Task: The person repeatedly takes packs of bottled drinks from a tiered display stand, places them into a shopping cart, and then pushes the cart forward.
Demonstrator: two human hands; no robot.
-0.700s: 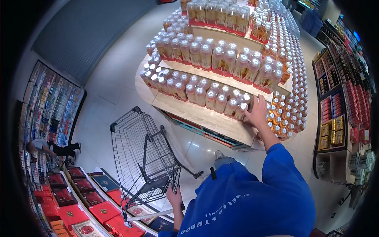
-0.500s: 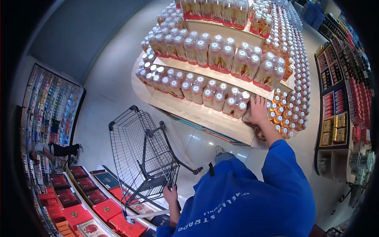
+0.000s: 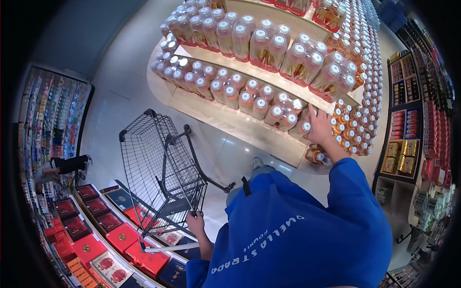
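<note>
My right hand [image 3: 321, 127] reaches to the right end of the lowest display shelf. Its fingers curl round the far side of a capped drink bottle [image 3: 304, 128], part of which the hand hides. Packs of similar clear bottles [image 3: 259, 102] stand upright in a row to the left of it. Down and to the left, my left hand [image 3: 195, 223] is closed on the dark rear frame of a wire shopping cart [image 3: 151, 163]. The cart's basket shows bare wire, and its pale push bar [image 3: 173, 247] lies just below the hand.
The stepped bottle display [image 3: 216, 113] fills the top, with amber bottles [image 3: 343, 120] along its right side. Red gift boxes [image 3: 144, 254] lie on a low stand at lower left. A person [image 3: 60, 168] is by the left shelves. More shelving [image 3: 403, 129] lines the right.
The view has shifted, with the display nearer and the cart further left. My right hand's fingers, spread before, now bend round the bottle, whose cap shows. My left hand stays on the cart.
</note>
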